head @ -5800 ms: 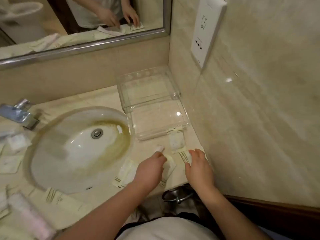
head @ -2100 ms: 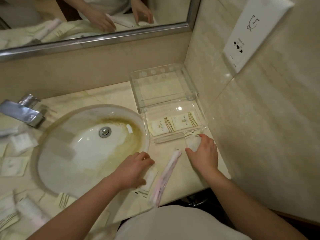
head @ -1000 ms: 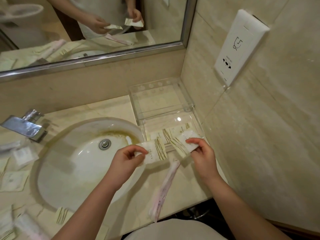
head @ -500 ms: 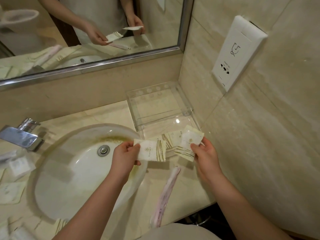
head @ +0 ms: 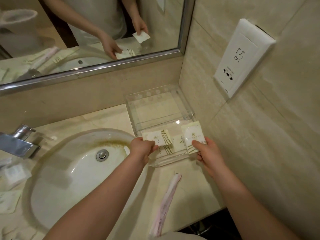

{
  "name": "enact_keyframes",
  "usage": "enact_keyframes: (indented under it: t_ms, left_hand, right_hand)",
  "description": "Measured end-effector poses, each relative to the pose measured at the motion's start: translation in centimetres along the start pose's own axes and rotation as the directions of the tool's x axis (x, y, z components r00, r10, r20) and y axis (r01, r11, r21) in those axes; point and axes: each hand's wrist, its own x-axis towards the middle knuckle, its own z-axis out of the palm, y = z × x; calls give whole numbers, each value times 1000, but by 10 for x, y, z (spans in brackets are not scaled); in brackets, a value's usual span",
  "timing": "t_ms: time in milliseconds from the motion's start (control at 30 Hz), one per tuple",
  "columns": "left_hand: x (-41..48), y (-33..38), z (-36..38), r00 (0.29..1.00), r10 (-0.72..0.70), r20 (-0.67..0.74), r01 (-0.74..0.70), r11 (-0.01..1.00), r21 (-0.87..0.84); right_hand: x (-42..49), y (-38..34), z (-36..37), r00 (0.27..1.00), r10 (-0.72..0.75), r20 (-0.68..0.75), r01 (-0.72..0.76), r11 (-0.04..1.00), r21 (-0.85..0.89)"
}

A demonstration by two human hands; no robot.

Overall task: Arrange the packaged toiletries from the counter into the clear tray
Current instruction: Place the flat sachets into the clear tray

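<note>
- While held over the clear tray (head: 187,108) at centre frame, two cream sachets show gold stripes.
- Left hand (head: 141,149) pinches striped sachet (head: 156,137).
- Right hand (head: 207,153) grips square sachet (head: 193,135).

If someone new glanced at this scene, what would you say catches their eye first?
Probably the two hands over the clear tray in the counter's corner: the left hand and right hand each hold a cream striped packet. Next, the stained sink to the left, and the long pink packet lying on the counter in front of the tray.
</note>
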Motion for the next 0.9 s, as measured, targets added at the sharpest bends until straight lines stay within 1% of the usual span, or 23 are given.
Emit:
enact_keyframes:
  t_ms: [67,167,233,400,533,700,800,900]
  left_hand:
    - [11,-1,5,999,-39,-36,38,999,-24]
    - [15,0,14,996,-46,-80,42,998,-49]
    - [15,2,20,995,-39,-95,36,999,-38]
    - [19,4,29,990,-29,-138,27,1000,-11]
    - [22,8,32,986,-33,-166,27,999,-38]
    - [23,12,35,978,-40,-203,32,999,-39]
    - [24,13,37,974,-63,-219,57,998,-35]
    - [21,11,37,980,-5,-198,8,1000,14]
  right_hand:
    - [5,-3,0,999,23,-39,-21,998,55]
    - [15,-3,2,997,41,-68,-30,986,161]
    - [23,-4,3,996,55,-64,-43,984,173]
    - [31,-13,6,998,59,-37,-53,989,140]
    - [39,-11,5,998,21,-60,-19,999,35]
    - [50,-9,8,996,0,-92,-1,1000,-7]
    - [60,-12,12,993,21,-117,-34,993,-109]
    - [75,-14,19,988,37,-152,-73,968,-240]
